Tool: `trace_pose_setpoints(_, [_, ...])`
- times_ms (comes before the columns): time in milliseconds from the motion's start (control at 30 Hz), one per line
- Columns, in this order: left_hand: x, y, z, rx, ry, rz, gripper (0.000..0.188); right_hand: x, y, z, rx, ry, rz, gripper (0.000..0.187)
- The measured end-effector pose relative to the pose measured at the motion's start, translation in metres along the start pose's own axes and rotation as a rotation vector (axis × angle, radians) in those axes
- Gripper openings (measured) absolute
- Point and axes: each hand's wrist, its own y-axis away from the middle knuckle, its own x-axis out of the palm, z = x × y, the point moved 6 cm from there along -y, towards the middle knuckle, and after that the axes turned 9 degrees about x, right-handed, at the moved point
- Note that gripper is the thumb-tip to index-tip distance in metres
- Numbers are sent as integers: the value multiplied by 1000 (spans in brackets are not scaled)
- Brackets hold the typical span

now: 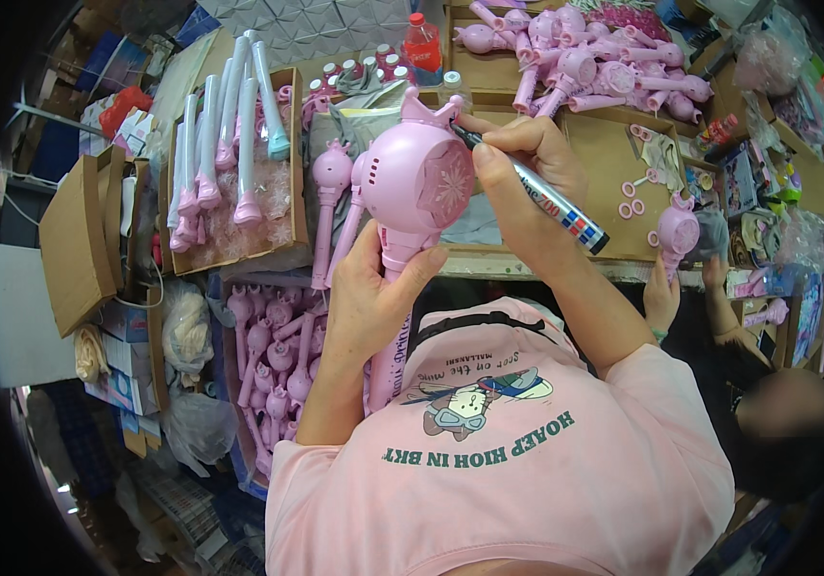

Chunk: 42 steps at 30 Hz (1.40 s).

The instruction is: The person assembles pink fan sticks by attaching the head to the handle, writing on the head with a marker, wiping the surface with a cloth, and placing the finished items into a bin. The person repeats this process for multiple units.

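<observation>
My left hand (371,293) is wrapped round the neck of a pink toy wand (400,182), held upright with a round head, a crown on top and a snowflake on its side. In my right hand (532,168) is a marker pen (565,216) with a dark barrel and a coloured band. Its tip points at the base of the crown, near the wand's upper right; whether it touches I cannot tell. Just left of the held wand, another pink wand (332,178) with a small crown stands at the table's edge.
A carton (298,192) at the left holds wrapped wand handles (206,154). Below it is a crate of pink wands (277,355). More wands (575,67) pile up at the back, by a red-capped bottle (422,48). At right, a co-worker's hand (661,298) holds a wand (678,230).
</observation>
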Motion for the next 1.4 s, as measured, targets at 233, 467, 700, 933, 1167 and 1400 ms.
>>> trace_pose_setpoints(233, [1,0,-3,21,4,0,33,-2,0,0,32,13,-13,6])
trace_pose_setpoints(467, [1,0,-2,21,10,5,34,-1,0,2,15,-36,18,6])
trace_pose_setpoints(700, [2,0,-3,27,16,7,34,-2,-1,4,15,8,5,6])
trace_pose_setpoints(933, [2,0,-5,27,16,1,34,-2,-1,2,20,4,7,7])
trace_pose_setpoints(1167, [3,-1,-5,25,20,11,35,-3,-2,3,13,-27,16,7])
trace_pose_setpoints(1400, [3,-1,-4,29,17,12,36,-3,-2,5,21,-23,5,7])
